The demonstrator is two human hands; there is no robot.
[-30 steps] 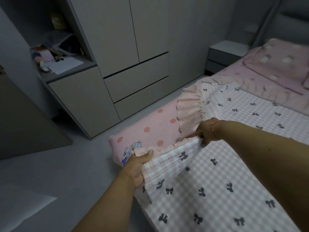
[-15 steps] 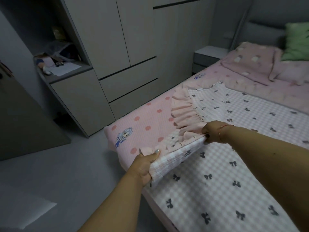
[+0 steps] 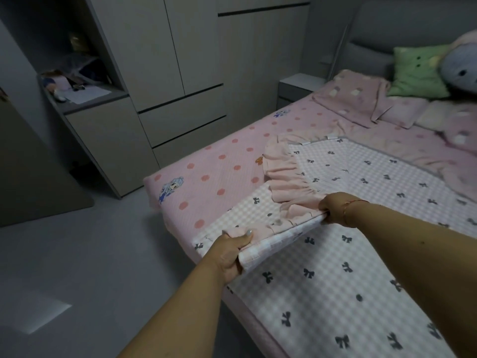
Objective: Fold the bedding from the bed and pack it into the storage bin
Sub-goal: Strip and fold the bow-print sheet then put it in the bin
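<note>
Both hands clamped on the folded edge of the pink-and-white gingham blanket with dark bows and a pink ruffle trim (image 3: 361, 267): left hand (image 3: 231, 250) fisted round the near corner, right hand (image 3: 333, 206) pinching the fold by the ruffle. Blanket lies spread across the bed with the pink polka-dot sheet (image 3: 206, 177), fold taut between the hands. Green cushion (image 3: 415, 73) at the headboard end

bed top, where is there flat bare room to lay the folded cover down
Bare: the pink dotted sheet between the gingham bow-print cover's pink ruffle and the wardrobe-side edge. Crowded: the head end, with the green cushion, grey plush toy and rumpled pink blanket.
</note>
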